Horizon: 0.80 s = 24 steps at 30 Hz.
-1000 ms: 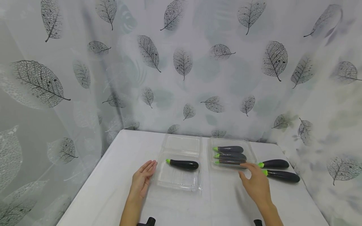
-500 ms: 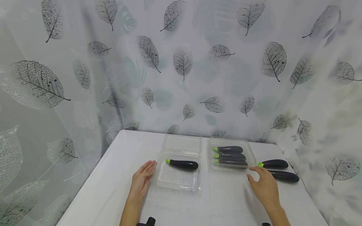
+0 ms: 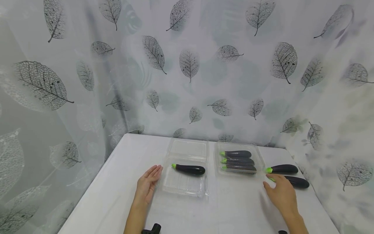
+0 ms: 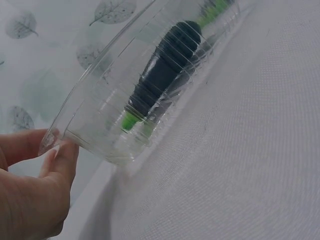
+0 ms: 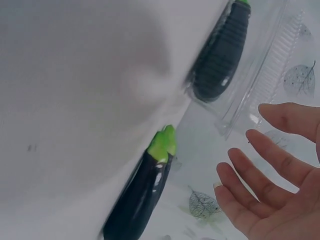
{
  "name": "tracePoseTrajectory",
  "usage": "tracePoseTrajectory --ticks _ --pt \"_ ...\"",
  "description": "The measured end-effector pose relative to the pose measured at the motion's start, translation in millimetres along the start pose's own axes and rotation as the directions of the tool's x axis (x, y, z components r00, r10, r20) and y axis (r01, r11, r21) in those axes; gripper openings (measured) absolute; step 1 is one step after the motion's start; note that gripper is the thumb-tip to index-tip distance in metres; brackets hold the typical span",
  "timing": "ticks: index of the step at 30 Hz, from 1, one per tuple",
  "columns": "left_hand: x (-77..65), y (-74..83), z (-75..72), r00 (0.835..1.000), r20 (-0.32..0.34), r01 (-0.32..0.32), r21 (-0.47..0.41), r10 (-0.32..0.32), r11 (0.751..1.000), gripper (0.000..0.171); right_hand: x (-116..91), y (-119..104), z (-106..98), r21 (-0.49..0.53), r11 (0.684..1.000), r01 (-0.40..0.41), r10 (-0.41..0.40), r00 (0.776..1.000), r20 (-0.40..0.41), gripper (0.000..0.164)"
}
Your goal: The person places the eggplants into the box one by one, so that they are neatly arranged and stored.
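My left hand (image 3: 148, 184) is at the left side of an open clear plastic clamshell container (image 3: 182, 189). In the left wrist view its thumb and fingers pinch the container's rim (image 4: 49, 142). One dark eggplant (image 3: 190, 170) with a green stem end lies inside. My right hand (image 3: 282, 196) holds nothing, its fingers spread and slightly bent. It is over the stem end of the nearer loose eggplant (image 3: 298, 182), partly covering it in the head view. Just behind lies another loose eggplant (image 3: 284, 169). The right wrist view shows a loose eggplant (image 5: 134, 200) apart from the fingertips.
A second clear container (image 3: 259, 155) with three eggplants stands right of the first, just left of the loose ones. White cloth covers the table (image 3: 222, 211). A leaf-printed curtain (image 3: 175, 81) hangs behind and at both sides.
My right hand has moved rightward from the front right corner of the second container to the nearer loose eggplant. The left hand and the eggplants have stayed in place.
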State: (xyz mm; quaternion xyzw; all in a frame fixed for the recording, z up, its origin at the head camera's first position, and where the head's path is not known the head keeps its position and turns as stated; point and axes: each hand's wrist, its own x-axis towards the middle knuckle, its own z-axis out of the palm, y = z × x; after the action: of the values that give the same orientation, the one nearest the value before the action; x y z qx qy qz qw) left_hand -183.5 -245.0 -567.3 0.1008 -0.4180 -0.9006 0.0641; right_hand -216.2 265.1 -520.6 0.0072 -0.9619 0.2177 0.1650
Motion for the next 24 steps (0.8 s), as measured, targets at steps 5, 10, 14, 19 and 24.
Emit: tracePoseTrajectory --ticks 5,10,14,19,24 --pt "0.8 0.5 0.6 1.000 0.001 0.003 -0.008 -0.003 1.000 0.063 3 15 -1 -0.009 1.000 -0.014 0.014 1.000 0.019 0.039" --pt "1.2 1.1 1.1 1.000 0.000 0.009 -0.026 -0.009 1.000 0.065 8 28 -4 -0.033 0.998 -0.061 0.063 0.997 0.049 0.043" --pt "1.1 2.2 1.6 1.000 -0.007 0.009 -0.026 -0.009 1.000 0.064 11 36 -7 -0.052 0.995 -0.088 0.092 0.993 0.068 0.044" --pt "1.4 2.4 1.0 1.000 -0.008 0.010 -0.020 -0.010 1.000 0.064 14 46 -9 -0.051 0.997 -0.054 0.057 0.998 0.040 0.044" --pt "1.3 1.3 -0.7 1.000 0.008 0.009 -0.016 -0.008 1.000 0.064 14 55 -14 -0.079 0.995 -0.058 0.060 0.998 0.018 0.047"
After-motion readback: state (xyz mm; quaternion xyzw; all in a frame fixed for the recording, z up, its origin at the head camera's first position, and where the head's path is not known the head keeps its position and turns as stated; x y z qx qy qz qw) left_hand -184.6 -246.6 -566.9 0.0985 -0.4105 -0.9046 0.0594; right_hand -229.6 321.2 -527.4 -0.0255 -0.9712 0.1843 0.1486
